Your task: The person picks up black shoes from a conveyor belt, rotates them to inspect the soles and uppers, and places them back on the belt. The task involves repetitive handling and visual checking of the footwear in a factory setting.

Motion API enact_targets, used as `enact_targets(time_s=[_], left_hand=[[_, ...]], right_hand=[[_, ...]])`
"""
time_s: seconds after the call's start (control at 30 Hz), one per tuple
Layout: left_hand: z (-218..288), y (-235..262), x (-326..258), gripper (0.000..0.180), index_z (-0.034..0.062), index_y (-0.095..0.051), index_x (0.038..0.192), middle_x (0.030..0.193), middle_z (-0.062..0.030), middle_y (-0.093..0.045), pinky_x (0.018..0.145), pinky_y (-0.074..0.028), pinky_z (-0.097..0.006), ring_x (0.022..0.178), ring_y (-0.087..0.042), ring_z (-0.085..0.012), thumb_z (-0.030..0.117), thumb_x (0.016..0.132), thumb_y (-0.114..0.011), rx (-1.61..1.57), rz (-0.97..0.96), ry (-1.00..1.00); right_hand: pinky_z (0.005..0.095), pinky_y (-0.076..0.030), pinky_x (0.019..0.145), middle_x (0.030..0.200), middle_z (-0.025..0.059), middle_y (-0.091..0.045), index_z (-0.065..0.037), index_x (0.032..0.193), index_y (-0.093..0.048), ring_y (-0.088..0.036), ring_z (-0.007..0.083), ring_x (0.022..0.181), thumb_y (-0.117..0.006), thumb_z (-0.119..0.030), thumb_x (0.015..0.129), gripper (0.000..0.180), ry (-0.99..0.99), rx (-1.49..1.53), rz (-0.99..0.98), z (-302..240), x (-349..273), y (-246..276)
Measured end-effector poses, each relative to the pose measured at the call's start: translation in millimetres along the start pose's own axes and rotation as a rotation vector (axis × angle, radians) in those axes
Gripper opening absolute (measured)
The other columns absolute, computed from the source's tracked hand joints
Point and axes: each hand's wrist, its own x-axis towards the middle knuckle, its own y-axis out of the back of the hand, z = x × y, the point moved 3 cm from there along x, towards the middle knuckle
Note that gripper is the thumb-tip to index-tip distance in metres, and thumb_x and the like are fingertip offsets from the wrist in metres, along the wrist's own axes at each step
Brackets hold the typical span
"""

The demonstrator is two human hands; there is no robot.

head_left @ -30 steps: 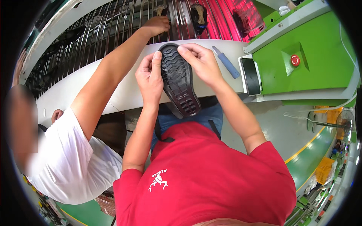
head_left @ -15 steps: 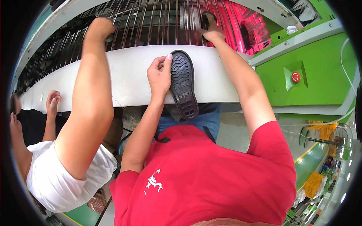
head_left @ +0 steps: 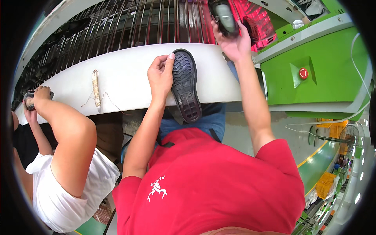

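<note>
My left hand (head_left: 159, 75) grips the side of a black shoe (head_left: 185, 87) that lies sole up on the white ledge (head_left: 125, 76), its heel hanging over the near edge. My right hand (head_left: 234, 39) is raised over the conveyor of metal rods (head_left: 137, 23) and holds a second dark shoe (head_left: 224, 16) with a pale insole showing. I wear a red shirt and blue trousers.
A co-worker in a white shirt stands at my left; their hand (head_left: 39, 96) holds a small dark item at the ledge's left end. A brush with a string (head_left: 95, 87) lies on the ledge. A green machine housing with a red button (head_left: 303, 73) stands at right.
My right hand has lifted a second shoe off the conveyor toward me. The co-worker's arm has drawn back from the conveyor to the left end of the ledge. My left hand stays on the sole-up shoe.
</note>
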Motion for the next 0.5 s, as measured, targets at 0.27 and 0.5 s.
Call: enact_targets(time_s=[0.27,0.5], left_hand=[[30,3,17,0.031,-0.0035,-0.076,0.116,0.093,0.0014,-0.072,0.074,-0.048,-0.021,0.084,-0.061,-0.0036,0.027,0.108,-0.077,-0.092,-0.018,-0.073],[78,-9,42,0.032,0.0001,-0.076,0.119,0.097,0.0035,-0.071,0.080,-0.047,-0.020,0.086,-0.058,-0.0033,0.030,0.108,-0.079,-0.161,-0.113,-0.201]], right_hand=[[0.0398,-0.056,0.108,0.134,0.0103,-0.071,0.000,0.151,-0.057,-0.070,0.0217,0.121,-0.081,-0.011,0.096,0.061,0.384,-0.756,0.416,83,-114,-16],[0.0385,-0.044,0.119,0.149,0.0188,-0.061,0.010,0.168,-0.034,-0.061,0.0249,0.135,-0.081,-0.012,0.091,0.093,0.608,-1.084,0.408,131,-145,-30]])
